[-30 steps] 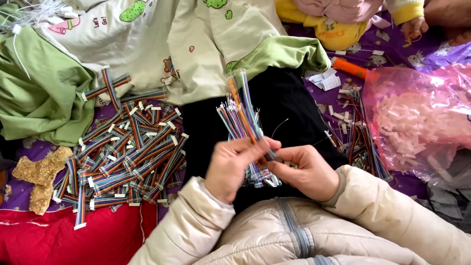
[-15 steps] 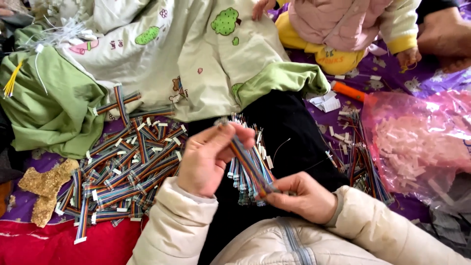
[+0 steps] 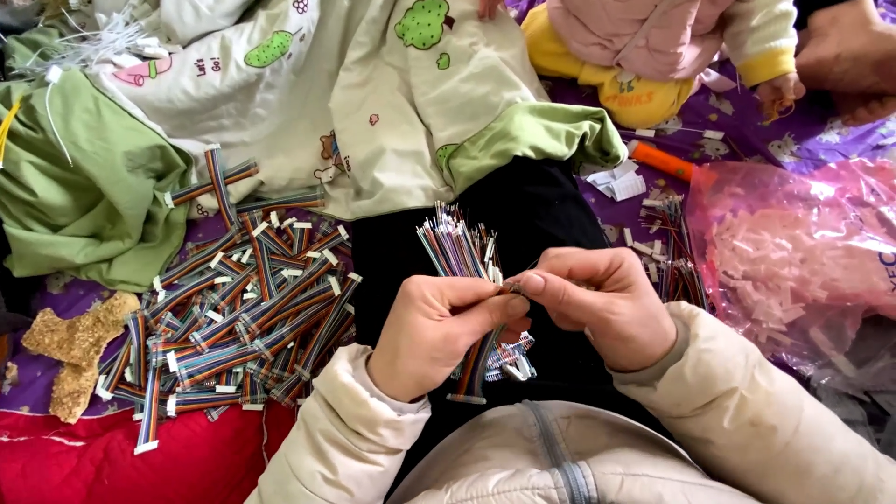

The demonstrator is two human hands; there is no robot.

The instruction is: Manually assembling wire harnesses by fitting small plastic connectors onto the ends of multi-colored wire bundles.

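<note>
Head view, looking down into a seated person's lap: a bundle of multicoloured ribbon cables [image 3: 459, 250] rests between both hands over the black trousers [image 3: 523, 215], its loose wire ends fanning upward and its white connector ends hanging below the palms. The left hand [image 3: 437, 329] wraps around the bundle and its thumb and forefinger are pressed together on one cable end; the right hand [image 3: 602, 303] meets it from the other side, fingertips pinching the same small end where the thumbs touch. Doing this well seems to call for keeping the bundle steady in the left palm, working one strand at a time and holding close to its tip so the others stay untangled. Just left of the lap lies a heap of ribbon cables with white plugs [image 3: 238, 313] on purple cloth. Beyond it sit a green and cream quilt [image 3: 373, 112] and a crumpled brown piece [image 3: 79, 345]. To the right is a pink plastic bag [image 3: 793, 252], with an orange marker [image 3: 663, 161] and a small child in yellow and pink [image 3: 653, 47] farther off.
</note>
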